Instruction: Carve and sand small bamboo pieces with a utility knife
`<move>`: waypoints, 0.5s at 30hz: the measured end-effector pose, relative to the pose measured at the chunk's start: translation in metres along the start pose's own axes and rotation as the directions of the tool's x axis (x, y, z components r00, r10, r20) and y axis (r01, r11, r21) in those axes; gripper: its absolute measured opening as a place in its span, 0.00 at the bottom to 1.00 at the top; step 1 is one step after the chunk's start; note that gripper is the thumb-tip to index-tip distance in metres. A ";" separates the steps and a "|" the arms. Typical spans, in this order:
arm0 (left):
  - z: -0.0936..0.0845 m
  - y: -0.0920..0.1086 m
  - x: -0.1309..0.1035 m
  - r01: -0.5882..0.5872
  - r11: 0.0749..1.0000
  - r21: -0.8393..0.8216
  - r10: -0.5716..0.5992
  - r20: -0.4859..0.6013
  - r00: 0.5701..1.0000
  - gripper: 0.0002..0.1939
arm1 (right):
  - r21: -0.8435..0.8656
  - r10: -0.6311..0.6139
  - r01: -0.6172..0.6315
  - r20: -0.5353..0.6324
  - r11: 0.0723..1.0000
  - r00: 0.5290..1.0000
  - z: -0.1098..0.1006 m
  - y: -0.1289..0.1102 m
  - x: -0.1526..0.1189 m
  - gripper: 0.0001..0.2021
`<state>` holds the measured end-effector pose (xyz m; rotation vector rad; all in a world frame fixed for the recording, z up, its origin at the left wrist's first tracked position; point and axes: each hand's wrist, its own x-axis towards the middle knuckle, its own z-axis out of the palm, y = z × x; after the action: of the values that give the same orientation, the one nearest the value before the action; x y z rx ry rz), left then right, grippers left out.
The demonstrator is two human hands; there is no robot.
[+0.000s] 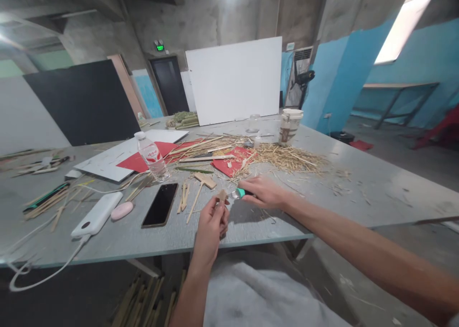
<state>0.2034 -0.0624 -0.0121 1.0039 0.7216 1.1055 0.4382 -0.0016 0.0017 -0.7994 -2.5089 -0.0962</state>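
Observation:
Near the front edge of the table, my left hand [212, 221] pinches a small tan piece [223, 194] that looks like wood or straw. Just to its right, my right hand [264, 191] is wrapped round a green-and-black utility knife [241, 193]. The knife's metal end points left, close to the tan piece; whether the two touch I cannot tell. Left of my hands lie a flat tan block [205, 180], a thin stick [194, 203] and some short split sticks [183, 196]. A black phone [160, 205] rests farther left.
Behind my hands are a straw pile [289, 158], red paper [229, 163] and a bundle of long stalks [201, 147]. A water bottle [153, 157], a paper cup [290, 126] and a white power bank [97, 214] with a cable stand or lie about. A white board [234, 81] rises at the back.

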 end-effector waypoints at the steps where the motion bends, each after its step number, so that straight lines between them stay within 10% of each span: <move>1: 0.000 0.000 0.000 -0.002 1.000 0.006 0.002 0.005 1.000 0.30 | 0.002 -0.008 0.008 0.001 1.000 1.000 0.000 0.000 0.000 0.28; 15: -0.008 -0.005 -0.004 0.025 0.998 0.049 -0.030 0.097 0.995 0.28 | -0.098 0.217 -0.255 -0.293 0.962 0.931 -0.003 0.021 -0.011 0.21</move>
<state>0.1970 -0.0648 -0.0194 1.0787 0.6836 1.0122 0.4591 0.0095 -0.0031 -1.0591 -2.1411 -0.2781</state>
